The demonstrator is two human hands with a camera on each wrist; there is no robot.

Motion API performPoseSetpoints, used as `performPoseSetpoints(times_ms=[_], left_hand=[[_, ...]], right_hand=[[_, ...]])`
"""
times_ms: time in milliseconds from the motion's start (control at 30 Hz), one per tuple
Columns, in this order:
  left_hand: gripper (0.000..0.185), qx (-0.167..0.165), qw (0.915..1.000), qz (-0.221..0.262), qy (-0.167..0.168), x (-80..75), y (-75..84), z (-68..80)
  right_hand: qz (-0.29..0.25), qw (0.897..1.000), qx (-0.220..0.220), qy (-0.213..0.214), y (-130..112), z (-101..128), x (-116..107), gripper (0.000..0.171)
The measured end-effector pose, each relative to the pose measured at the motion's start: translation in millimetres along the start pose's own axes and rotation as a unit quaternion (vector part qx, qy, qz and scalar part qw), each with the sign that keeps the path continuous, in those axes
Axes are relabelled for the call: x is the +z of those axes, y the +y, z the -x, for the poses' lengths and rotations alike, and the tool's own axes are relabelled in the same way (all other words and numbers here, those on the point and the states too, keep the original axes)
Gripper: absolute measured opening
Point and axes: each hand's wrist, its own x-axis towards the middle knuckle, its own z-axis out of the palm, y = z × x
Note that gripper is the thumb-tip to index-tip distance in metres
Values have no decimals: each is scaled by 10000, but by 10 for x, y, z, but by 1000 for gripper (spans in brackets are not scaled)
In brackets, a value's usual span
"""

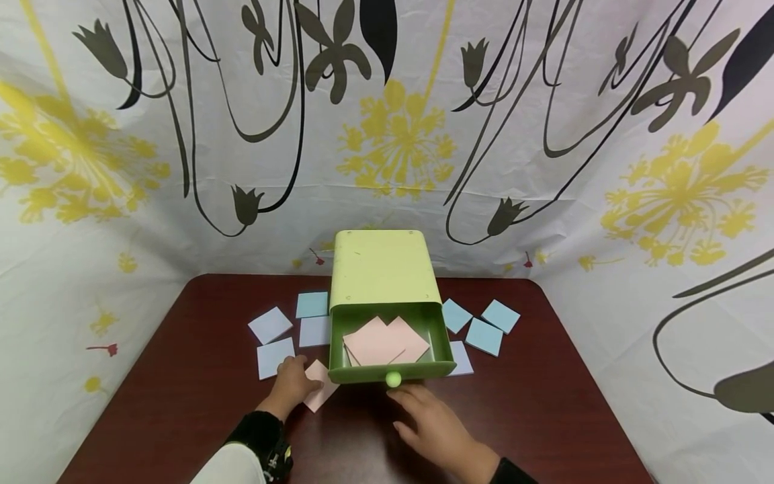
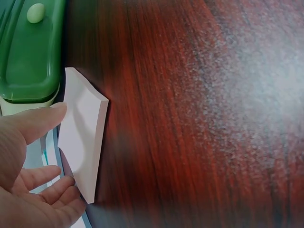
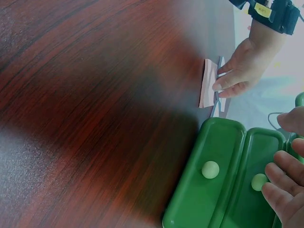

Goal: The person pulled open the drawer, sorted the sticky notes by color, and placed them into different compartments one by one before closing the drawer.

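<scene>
Floral cloth (image 1: 399,144) hangs behind a dark red counter (image 1: 544,417). Just beside the front left corner of the green drawer (image 1: 363,374) lies a pink pad (image 2: 83,133) — the left grip (image 1: 293,382) touches it, loose, thumb and fingers parted. Near the knob (image 1: 394,380), the right grip (image 1: 435,425) is released too, fingers extended.

"Where does your head view sit?"
"Above and back from my bench (image 1: 544,417), facing forward and down, with the box (image 1: 383,269) ahead and the cloth (image 1: 544,242) behind it."
"And the wrists?"
"Both close in, pictures turned sideways. The left looks past my left fingers (image 2: 42,175) at the pink pad (image 2: 83,133); the right, past my right fingers (image 3: 289,164), across the box's front."
"Shared?"
"Pad, box and left fingers, in both wrist views."
</scene>
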Motion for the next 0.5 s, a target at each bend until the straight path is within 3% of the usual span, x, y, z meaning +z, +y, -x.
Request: performPoseSetpoints(times_ms=[200, 500], left_hand=[[69, 117, 9995, -284, -33, -6, 22, 7], [65, -28, 9992, -355, -183, 12, 53, -16]], right_hand=[[-28, 10000, 21, -6, 10, 10, -11, 43], [30, 9999, 124, -108, 24, 20, -21, 45]])
